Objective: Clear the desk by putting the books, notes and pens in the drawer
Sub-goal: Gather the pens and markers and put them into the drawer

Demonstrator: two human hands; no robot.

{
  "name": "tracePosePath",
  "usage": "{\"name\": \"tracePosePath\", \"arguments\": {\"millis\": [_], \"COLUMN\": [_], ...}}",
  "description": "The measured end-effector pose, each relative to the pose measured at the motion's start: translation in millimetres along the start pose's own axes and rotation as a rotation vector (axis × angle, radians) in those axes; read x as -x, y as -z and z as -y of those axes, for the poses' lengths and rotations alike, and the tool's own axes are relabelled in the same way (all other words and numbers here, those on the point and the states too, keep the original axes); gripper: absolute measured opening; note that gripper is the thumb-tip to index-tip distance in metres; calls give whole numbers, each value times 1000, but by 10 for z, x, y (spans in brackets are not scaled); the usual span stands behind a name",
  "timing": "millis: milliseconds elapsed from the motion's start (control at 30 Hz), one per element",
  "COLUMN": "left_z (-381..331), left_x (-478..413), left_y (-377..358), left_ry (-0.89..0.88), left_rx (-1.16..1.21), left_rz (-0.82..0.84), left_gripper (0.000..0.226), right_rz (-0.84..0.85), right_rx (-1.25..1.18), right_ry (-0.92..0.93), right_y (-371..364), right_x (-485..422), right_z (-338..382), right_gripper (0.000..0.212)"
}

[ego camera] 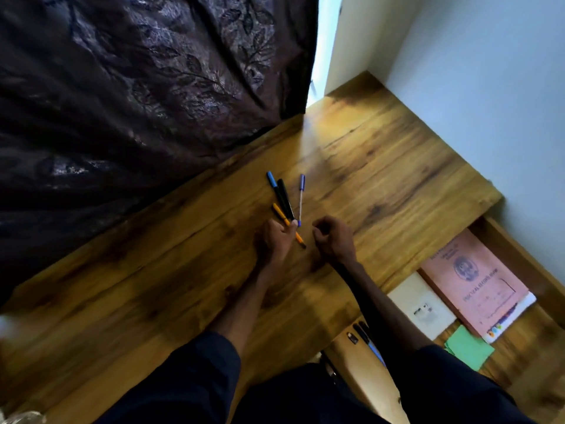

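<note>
Left hand [276,237] — on pens [284,200]

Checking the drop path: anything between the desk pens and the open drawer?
No object: only the curled right hand sits over bare wooden desk between the orange, black and blue pens and the open wooden drawer.

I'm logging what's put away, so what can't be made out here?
Head view only.
Drawer pens: partly behind the right forearm; count unclear.
Pink book: cover print too blurred to read.
Right hand: curled; its own fingers hide whether it holds anything.
Left hand: blur hides whether it grips or only touches the orange pen.
Pale object: cut off by the bottom-left corner.
</note>
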State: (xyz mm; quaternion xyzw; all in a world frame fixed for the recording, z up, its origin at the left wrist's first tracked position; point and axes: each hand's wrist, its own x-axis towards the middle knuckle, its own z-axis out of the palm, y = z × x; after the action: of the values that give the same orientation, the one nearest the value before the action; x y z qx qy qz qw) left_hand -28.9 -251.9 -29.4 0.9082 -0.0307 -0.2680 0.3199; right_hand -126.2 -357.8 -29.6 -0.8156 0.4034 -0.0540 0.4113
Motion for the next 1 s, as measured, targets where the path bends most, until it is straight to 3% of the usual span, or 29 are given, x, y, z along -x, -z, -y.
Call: {"name": "tracePosePath", "arguments": {"millis": [133,400,467,567,733,1000], "left_z": [-28,206,270,321,418,366], "left_x": [-184,-169,-177,-193,-166,130], "left_y": [-108,-22,-24,-13,-11,156], "left_ry": [4,7,14,22,16,12], "left_rx": [-13,-40,-40,-69,-147,-171], "left_rz": [66,23,31,65,153,88], "left_gripper": [48,34,40,46,39,16], "right_rz": [-21,87,130,166,174,118], "right_rx": [23,121,202,352,426,198], "right_ry": [-12,49,29,-60,-81,-135], "right_y": [-32,-239,-309,-382,-455,-271], "right_x": [-276,-533,-606,-676,-678,-379], "right_z": [98,460,544,665,736,665], "right_gripper": [20,15,12,27,19,17]}}
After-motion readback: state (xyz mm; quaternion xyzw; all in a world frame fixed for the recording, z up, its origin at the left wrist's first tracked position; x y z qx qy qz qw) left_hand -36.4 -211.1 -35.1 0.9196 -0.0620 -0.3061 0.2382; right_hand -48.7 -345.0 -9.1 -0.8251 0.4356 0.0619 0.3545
